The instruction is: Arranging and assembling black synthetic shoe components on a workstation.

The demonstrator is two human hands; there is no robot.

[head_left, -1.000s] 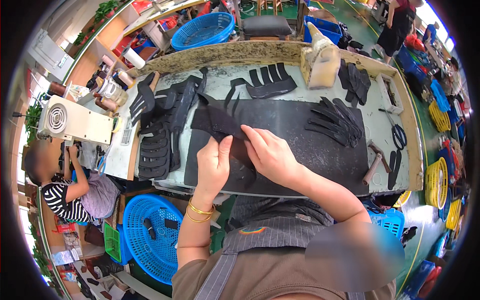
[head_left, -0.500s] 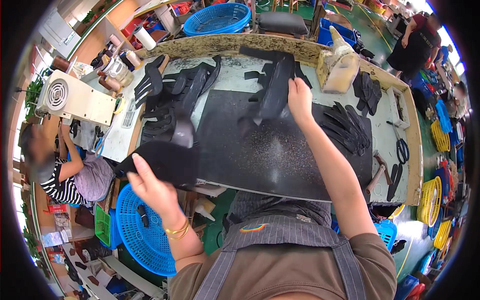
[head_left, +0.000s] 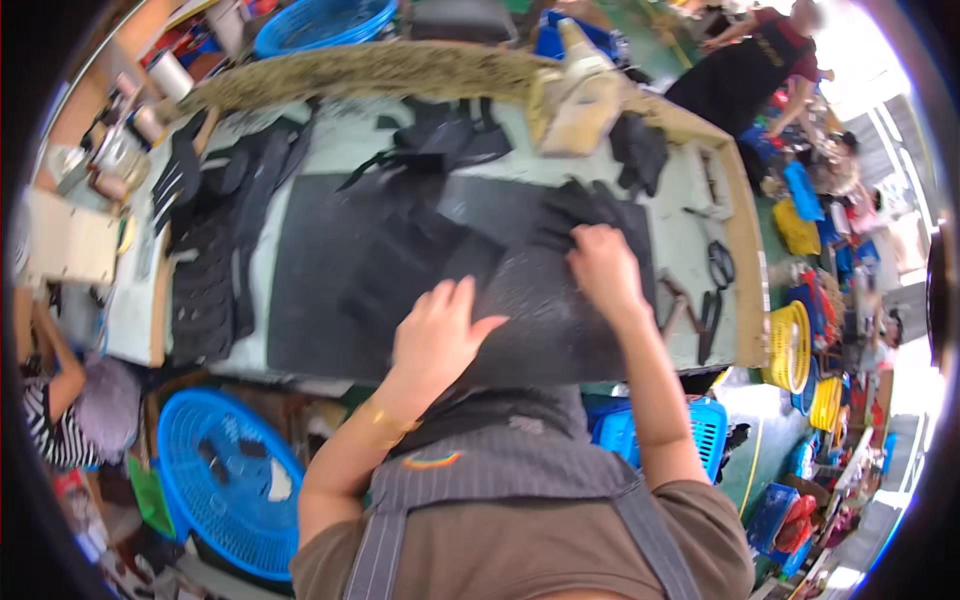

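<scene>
My left hand [head_left: 437, 335] is open, thumb apart, nothing held; at its twelve o'clock a dark flat piece [head_left: 425, 255] lies on the black mat [head_left: 545, 345]. My right hand [head_left: 605, 268] bends its fingers at black strips [head_left: 585, 203], toward twelve o'clock; whether it grips, I cannot tell.

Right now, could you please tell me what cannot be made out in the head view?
Head view, all four:
Right fingers: blur hides whether they grip the strips.
Black piece: its edges blur into the dark mat.
Lower-left basket: its contents are blurred.
Striped-shirt co-worker: partly cut off by the left rim.
</scene>
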